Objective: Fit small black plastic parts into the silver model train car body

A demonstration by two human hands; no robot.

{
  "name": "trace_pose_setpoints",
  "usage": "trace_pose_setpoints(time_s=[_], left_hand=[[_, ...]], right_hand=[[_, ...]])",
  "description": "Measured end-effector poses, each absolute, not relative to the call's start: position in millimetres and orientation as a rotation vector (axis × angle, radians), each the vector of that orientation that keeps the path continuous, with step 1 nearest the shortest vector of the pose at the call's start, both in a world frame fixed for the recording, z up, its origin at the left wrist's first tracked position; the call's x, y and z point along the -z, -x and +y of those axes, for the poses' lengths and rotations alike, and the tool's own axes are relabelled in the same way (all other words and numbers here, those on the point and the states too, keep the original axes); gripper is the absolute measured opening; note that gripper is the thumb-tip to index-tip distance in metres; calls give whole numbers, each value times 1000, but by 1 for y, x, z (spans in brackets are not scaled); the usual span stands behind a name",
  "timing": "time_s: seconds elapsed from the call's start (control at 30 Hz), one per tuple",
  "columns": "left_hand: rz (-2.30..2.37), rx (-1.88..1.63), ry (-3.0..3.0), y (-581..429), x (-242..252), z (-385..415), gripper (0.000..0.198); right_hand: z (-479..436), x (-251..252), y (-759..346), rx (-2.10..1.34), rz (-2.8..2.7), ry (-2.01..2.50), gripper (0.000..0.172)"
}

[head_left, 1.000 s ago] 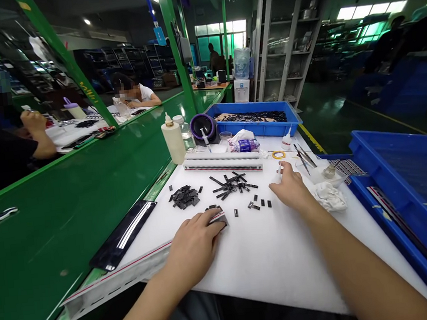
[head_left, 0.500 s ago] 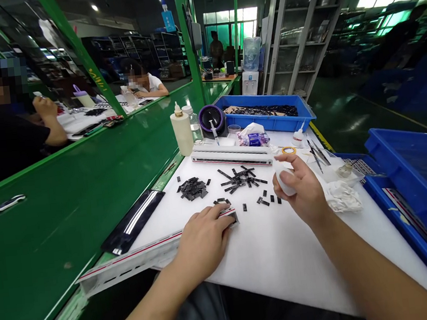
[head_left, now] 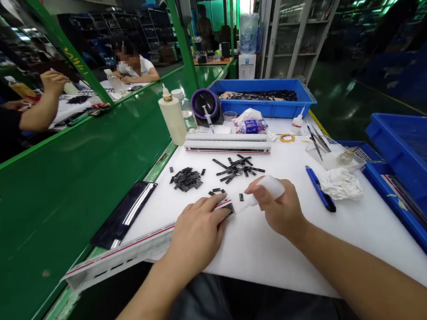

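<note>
Right hand [head_left: 284, 208], wrapped around a white bottle [head_left: 272, 187], holds its nozzle [head_left: 250, 201] near the right end of the rail [head_left: 124, 254] gripped by the left hand [head_left: 200, 231]; work appears unfinished, black pieces [head_left: 187, 179] lying loose on the far side.

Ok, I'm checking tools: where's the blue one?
At the head view's right, the blue tool lies between the right hand and the crumpled white cloth.

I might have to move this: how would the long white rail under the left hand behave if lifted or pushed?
The long white rail is probably stiff, running straight beyond the white tabletop without visible sag. It may be light for its size, since its ends look hollow. It seems unlikely to roll, given its flat sides.
</note>
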State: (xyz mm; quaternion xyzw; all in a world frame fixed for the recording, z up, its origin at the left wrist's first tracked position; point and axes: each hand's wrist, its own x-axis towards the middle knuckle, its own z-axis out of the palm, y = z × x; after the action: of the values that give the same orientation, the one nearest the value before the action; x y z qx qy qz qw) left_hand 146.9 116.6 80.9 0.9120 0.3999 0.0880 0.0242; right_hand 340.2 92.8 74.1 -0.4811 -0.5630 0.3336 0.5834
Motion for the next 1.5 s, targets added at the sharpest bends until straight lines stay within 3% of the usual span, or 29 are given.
trace_pose_setpoints(time_s=[0.27, 1.5], left_hand=[[1257, -225, -2836, -148, -80, 114, 25], [1300, -203, -2806, -150, -80, 113, 26]], right_hand=[[92, -69, -337, -419, -1540, 1216, 42], [95, -68, -332, -427, -1551, 1183, 49]])
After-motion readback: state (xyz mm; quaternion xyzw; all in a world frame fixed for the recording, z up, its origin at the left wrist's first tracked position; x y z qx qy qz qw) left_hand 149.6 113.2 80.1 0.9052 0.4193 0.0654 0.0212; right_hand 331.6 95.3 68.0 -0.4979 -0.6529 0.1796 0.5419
